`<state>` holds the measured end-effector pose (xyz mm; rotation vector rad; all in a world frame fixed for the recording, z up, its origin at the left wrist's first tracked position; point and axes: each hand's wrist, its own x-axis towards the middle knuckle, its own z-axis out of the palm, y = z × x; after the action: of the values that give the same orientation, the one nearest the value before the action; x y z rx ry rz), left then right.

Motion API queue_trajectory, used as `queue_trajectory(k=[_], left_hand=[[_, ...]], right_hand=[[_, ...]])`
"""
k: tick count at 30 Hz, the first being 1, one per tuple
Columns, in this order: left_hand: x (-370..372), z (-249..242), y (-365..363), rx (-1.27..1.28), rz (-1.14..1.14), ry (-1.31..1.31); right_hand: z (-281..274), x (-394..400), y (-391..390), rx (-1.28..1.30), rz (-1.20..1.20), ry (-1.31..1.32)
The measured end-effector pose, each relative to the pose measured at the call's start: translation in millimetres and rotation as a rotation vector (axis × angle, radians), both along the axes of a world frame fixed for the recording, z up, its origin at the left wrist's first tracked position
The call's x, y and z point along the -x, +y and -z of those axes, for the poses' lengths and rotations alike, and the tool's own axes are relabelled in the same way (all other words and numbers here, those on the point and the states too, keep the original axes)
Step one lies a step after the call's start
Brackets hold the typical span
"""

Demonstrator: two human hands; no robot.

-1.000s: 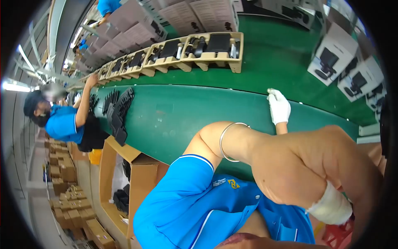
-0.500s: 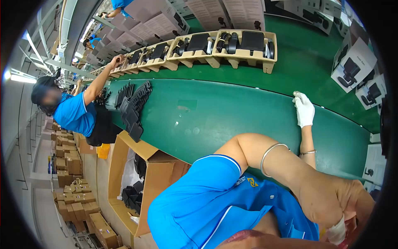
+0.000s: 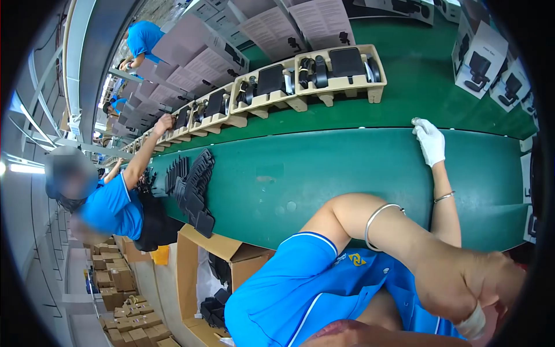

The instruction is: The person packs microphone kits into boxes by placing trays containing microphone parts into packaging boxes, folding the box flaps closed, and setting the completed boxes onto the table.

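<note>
My left arm, with a metal bangle [image 3: 378, 222], bends across my chest. My left hand [image 3: 477, 286] is close to my face at the lower right, its fingers curled; a white covering or scrap shows by the fingers, and what they grip is hidden. My right hand [image 3: 430, 143] wears a white glove and rests at the far edge of the green work table [image 3: 312, 168], fingers loosely extended, with nothing visible in it. Beyond that edge, the nearest moulded tray [image 3: 341, 92] holds a black flat-topped part and coiled cable.
Several such trays run left in a row along a green belt [image 3: 428, 69], with printed cartons [image 3: 480, 63] behind and right. Black parts [image 3: 193, 185] lie stacked on the table. Below stands an open cardboard box [image 3: 188, 260]. A co-worker in blue [image 3: 115, 208] reaches toward the trays.
The view has tilted and shifted, so the co-worker, box and black parts sit lower. My gloved right hand stays at the table edge. My left hand stays by my face.
</note>
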<state>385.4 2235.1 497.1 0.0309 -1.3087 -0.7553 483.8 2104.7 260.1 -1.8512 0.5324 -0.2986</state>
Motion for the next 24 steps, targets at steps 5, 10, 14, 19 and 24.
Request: queue_trajectory(k=[5, 10, 14, 19, 24], left_hand=[[-1.0, 1.5, 3.3, 0.001, -0.034, -0.035], [-7.4, 10.9, 16.3, -0.02, 0.03, -0.03], [-0.6, 21.2, 12.1, -0.067, -0.009, -0.047], [24.6, 44.5, 1.9, -0.128, -0.06, -0.044], [42.1, 55.3, 13.4, -0.14, -0.04, -0.058]], right_hand=[[-0.6, -5.9, 9.6, 0.037, -0.022, 0.009], [-6.6, 5.2, 7.4, 0.087, 0.023, 0.036], [-1.8, -4.8, 15.0, 0.13, -0.009, 0.001], [8.8, -5.8, 18.3, 0.171, -0.024, -0.064], [8.8, -3.0, 17.1, 0.307, -0.062, -0.178]])
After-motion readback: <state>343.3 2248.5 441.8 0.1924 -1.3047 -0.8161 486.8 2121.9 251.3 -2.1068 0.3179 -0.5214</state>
